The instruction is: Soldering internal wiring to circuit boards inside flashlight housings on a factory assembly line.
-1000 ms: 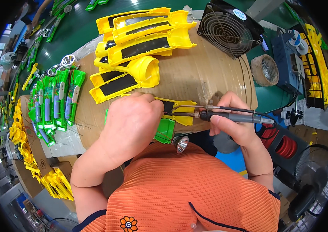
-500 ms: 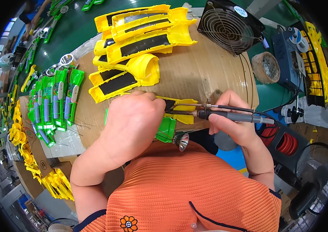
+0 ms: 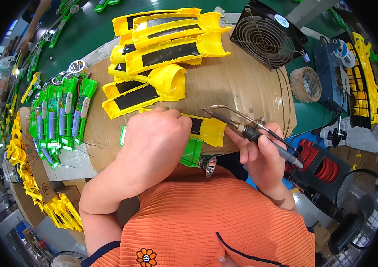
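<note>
My right hand (image 3: 262, 155) grips a soldering iron (image 3: 251, 132) with a thin metal solder-feed tube running beside its tip. The tip points up and left, raised above a yellow plastic housing half (image 3: 211, 131). Over the left part of that housing my left hand (image 3: 158, 135) is curled closed, its back toward me; what its fingers hold is hidden beneath it. A green plastic housing half (image 3: 192, 152) with thin red wires lies just below the yellow one. At its right end sits a shiny reflector cup (image 3: 209, 166).
Yellow housing halves (image 3: 166, 53) with black strips are stacked ahead on the cardboard (image 3: 224, 80). Green assemblies (image 3: 64, 113) with blue cells stand at left. A black fan (image 3: 267, 35), a round tan block (image 3: 305, 84) and a blue-grey soldering unit (image 3: 331, 71) are at right.
My right hand has turned the soldering iron, and its tip has lifted up off the yellow housing. My left hand has stayed nearly still.
</note>
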Tool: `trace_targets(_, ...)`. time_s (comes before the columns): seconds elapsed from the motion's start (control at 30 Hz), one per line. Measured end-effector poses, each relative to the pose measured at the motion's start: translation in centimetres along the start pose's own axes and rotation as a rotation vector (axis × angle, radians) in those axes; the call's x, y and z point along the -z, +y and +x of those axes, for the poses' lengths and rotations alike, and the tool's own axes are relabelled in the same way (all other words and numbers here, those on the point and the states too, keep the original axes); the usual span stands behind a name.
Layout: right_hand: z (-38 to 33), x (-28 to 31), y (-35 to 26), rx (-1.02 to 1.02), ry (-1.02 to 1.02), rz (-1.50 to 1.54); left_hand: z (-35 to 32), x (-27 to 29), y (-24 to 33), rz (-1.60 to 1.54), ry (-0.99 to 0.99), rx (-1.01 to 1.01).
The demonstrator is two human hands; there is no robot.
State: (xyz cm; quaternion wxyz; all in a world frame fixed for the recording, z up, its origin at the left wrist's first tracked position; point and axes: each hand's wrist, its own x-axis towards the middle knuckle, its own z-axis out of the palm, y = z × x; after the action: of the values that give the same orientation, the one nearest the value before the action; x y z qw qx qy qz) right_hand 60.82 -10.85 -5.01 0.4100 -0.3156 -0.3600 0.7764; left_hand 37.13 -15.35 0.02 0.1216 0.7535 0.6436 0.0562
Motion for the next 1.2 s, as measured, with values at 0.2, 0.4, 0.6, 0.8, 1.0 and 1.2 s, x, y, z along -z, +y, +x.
trace_targets(0.2,1.5,-0.5,0.7,0.143,-0.119,0.159,0.0,-0.2,-0.5,-0.011,0.071,0.03)
trace_targets(0.4,4.4,-0.9,1.4,0.114,-0.151,0.165,0.1,-0.5,-1.0,0.009,0.184,0.177)
trace_targets(0.6,3.8,0.0,0.7,0.121,-0.167,0.138,0.0,-0.3,-0.5,0.034,0.129,0.22)
trace_targets(0.8,3.2,0.9,0.4,0.151,-0.145,0.08,-1.4,1.8,-1.4,-0.195,0.212,0.205)
trace_targets(1.0,2.5,0.4,0.1,0.122,-0.144,-0.013,-9.1,6.2,-4.4,-0.278,0.517,0.342)
trace_targets(1.2,0.7,-0.2,-0.4,0.132,-0.175,-0.091,-12.0,2.8,-4.5,-0.233,0.299,0.141)
